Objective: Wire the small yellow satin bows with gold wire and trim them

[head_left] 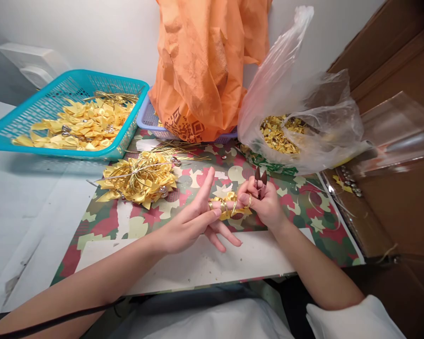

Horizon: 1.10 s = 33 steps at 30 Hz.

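My left hand (191, 219) is stretched out with the fingers spread. Several gold wire rings (223, 205) sit along its index finger, which points toward my right hand. Closed round a pair of dark-tipped pliers (260, 181), my right hand (265, 205) also has a gold ring (249, 200) at its fingertips, touching or very near the tip of the left index finger. Just behind the fingers lies a yellow ribbon piece (245, 212), partly hidden. To the left of the hands rests a wired bundle of yellow ribbon flowers (137, 179).
At the back left stands a turquoise basket (123, 141) of yellow ribbon flowers. An orange bag (201, 70) sits on a lilac basket (146, 115). Thin gold wires (183, 149) lie before it. A clear plastic bag (325, 136) holds gold pieces. Cardboard (399, 188) borders the right.
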Each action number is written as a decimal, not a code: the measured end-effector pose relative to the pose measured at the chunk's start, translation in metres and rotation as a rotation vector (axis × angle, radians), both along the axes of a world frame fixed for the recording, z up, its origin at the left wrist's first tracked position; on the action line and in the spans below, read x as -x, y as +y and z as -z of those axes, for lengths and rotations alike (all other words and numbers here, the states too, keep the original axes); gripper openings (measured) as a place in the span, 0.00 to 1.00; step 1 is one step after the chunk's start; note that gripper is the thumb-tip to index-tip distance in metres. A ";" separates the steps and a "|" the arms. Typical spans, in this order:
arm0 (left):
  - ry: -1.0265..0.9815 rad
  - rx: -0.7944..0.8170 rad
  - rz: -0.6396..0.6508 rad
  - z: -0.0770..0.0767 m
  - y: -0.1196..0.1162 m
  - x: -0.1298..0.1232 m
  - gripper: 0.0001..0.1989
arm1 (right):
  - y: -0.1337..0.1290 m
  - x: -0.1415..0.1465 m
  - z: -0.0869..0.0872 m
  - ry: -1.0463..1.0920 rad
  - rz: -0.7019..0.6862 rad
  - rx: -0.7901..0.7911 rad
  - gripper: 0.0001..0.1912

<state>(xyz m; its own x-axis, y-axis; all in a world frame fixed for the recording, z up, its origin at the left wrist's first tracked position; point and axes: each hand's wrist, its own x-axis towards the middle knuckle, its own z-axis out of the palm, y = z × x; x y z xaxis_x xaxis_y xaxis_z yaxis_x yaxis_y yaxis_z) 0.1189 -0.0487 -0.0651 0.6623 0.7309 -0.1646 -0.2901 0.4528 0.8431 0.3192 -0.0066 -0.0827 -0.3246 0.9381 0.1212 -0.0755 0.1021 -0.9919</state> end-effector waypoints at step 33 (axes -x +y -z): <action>0.007 0.065 -0.218 0.008 0.003 -0.009 0.58 | -0.015 0.011 -0.011 -0.018 -0.048 0.036 0.23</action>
